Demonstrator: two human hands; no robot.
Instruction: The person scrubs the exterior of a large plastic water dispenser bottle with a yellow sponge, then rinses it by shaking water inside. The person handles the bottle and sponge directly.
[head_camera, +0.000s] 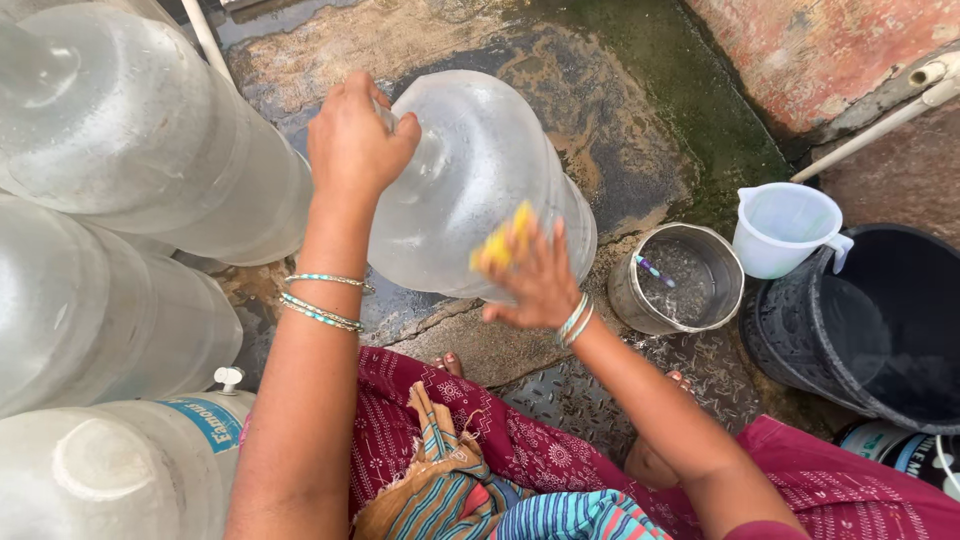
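A person crouches on the wet stone floor (600, 90), steadying a big clear water jug (480, 170) that lies tilted on its side near the middle of the floor. The left hand (355, 140) is closed over the jug's upper end. The right hand (535, 275) presses a yellow sponge (500, 245) against the jug's side, fingers spread around it. Just right of the jug stands a steel pot (680, 285) with water in it, then a white plastic mug (785, 230) touching the rim of a black bucket (880, 330) at the floor's right edge. More clear jugs (120, 130) are stacked along the left edge.
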